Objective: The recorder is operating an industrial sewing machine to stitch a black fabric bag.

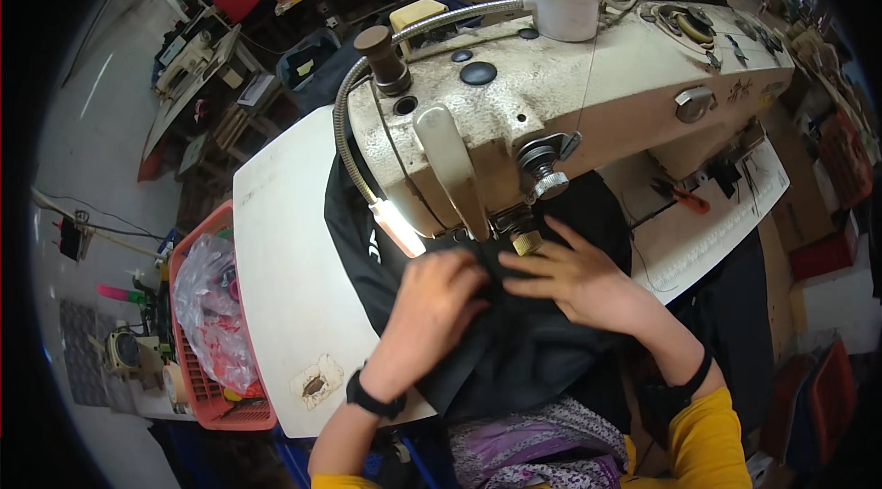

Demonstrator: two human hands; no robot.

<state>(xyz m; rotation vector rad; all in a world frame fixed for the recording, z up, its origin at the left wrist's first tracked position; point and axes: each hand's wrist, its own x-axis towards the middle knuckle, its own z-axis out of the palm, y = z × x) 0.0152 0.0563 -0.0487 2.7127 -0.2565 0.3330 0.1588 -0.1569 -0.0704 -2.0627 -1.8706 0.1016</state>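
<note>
A black cloth (501,351) lies under the head of a beige sewing machine (478,112) and hangs over the table's near edge. My left hand (434,310) is just left of the needle area, slightly blurred, its fingers curled and closed on the cloth. Right of the needle, my right hand (583,282) lies open on the cloth with fingers spread, near a brass-coloured knob (526,243). The presser foot and needle tip are hidden behind the machine head and my fingers. A small lamp (397,227) on a flexible metal neck shines beside my left hand.
On the white table (285,241) is a worn patch at the front left. A pink-red basket (225,411) with a plastic bag (213,305) stands against its left edge. Orange-handled snips (689,199) lie right of the machine arm. Other work tables stand at the far left.
</note>
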